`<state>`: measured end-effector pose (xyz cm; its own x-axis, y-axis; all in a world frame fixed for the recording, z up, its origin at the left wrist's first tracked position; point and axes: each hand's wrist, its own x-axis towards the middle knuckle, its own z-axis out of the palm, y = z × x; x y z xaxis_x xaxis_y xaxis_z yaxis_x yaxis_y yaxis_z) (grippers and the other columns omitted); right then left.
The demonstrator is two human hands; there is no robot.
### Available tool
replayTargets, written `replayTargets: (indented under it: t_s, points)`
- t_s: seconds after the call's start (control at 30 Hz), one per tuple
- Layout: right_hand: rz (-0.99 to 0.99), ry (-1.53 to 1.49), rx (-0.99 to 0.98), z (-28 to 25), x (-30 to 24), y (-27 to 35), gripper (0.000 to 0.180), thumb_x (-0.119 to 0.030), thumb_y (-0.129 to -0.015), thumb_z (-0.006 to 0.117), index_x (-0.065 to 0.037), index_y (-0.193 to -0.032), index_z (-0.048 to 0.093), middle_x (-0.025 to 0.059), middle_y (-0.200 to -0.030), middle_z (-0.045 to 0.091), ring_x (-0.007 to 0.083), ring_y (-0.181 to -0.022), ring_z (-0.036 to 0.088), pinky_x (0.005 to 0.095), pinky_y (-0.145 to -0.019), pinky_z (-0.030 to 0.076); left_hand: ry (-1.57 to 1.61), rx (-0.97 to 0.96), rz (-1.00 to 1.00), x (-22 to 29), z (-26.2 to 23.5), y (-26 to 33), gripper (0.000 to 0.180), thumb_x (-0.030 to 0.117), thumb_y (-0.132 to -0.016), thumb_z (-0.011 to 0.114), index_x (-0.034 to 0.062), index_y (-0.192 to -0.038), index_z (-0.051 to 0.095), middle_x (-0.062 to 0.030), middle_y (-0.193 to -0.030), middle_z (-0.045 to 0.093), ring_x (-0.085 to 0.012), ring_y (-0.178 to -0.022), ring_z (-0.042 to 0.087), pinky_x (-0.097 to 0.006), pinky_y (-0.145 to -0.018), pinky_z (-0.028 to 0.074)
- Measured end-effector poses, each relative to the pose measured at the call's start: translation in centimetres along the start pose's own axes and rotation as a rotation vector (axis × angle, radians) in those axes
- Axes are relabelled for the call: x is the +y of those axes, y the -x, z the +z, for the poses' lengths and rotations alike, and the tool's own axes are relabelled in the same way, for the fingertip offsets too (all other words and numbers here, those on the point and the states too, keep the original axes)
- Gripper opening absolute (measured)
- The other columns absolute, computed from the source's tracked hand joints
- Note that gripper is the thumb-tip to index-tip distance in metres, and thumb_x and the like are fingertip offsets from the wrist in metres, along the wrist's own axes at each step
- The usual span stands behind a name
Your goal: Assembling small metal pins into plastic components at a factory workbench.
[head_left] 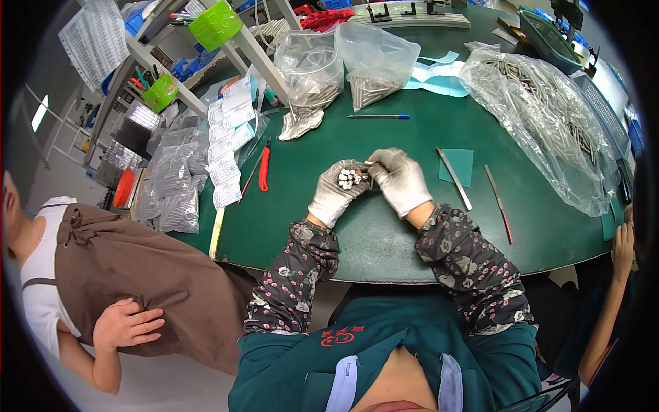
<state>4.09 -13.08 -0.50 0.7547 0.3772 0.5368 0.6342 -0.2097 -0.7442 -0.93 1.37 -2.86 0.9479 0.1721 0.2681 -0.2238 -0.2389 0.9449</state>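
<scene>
Bundle of short silvery metal pins [349, 178] sits at the centre of the frame, just above the green table mat [384, 233], clenched in my white-gloved left hand [334, 196] with the round ends facing up at me. My white-gloved right hand [400, 180] touches it from the right, fingertips pinching one pin at the bundle's upper right edge.

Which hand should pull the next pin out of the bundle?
Probably the right hand: its fingertips already sit at the ends of the pins, while the left hand is wrapped around the bundle, holding it.
</scene>
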Motion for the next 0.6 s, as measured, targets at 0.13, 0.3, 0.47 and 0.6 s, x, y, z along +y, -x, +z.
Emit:
replayTargets:
  t_s: [0.13,0.3,0.47,0.6]
  points:
    - [0.268,0.089,-0.248,-3.1,1.0,-1.6,0.016,-0.017,-0.071,0.055,-0.006,-0.08,0.061,0.0142,-0.075,0.06,0.0284,-0.07,0.057,0.035,-0.065,0.044,0.053,-0.025,-0.001,0.2,0.1,-0.1,0.025,-0.002,-0.066,0.066,0.0038,-0.087,0.053,-0.0028,-0.083,0.059,-0.0089,-0.075,0.055,-0.021,-0.069,0.046]
    - [0.377,0.392,-0.702,-6.1,1.1,-1.4,0.019,-0.02,-0.07,0.055,-0.009,-0.083,0.063,0.012,-0.079,0.061,0.0268,-0.075,0.058,0.0334,-0.069,0.045,-0.032,-0.028,-0.003,0.0,-0.1,-0.1,0.025,-0.003,-0.066,0.065,0.0044,-0.085,0.051,-0.0039,-0.083,0.059,-0.0104,-0.077,0.056,-0.022,-0.071,0.047]
    - [0.15,0.593,-0.36,-5.9,-0.2,-0.6,0.016,-0.02,-0.073,0.052,-0.009,-0.08,0.062,0.0124,-0.084,0.06,0.027,-0.077,0.057,0.0348,-0.071,0.045,0.006,-0.021,-0.01,-0.3,-0.2,-0.2,0.025,-0.003,-0.067,0.066,0.0044,-0.086,0.051,-0.0037,-0.084,0.059,-0.0098,-0.078,0.055,-0.021,-0.071,0.046]
    - [0.371,-0.105,-0.388,-2.1,-1.0,0.1,0.028,-0.025,-0.077,0.046,-0.003,-0.092,0.054,0.019,-0.089,0.057,0.0345,-0.084,0.054,0.0359,-0.074,0.043,-0.003,-0.01,0.036,-0.9,-0.1,-0.3,0.026,-0.003,-0.063,0.066,0.0049,-0.085,0.054,-0.0014,-0.08,0.059,-0.009,-0.074,0.055,-0.02,-0.068,0.046]
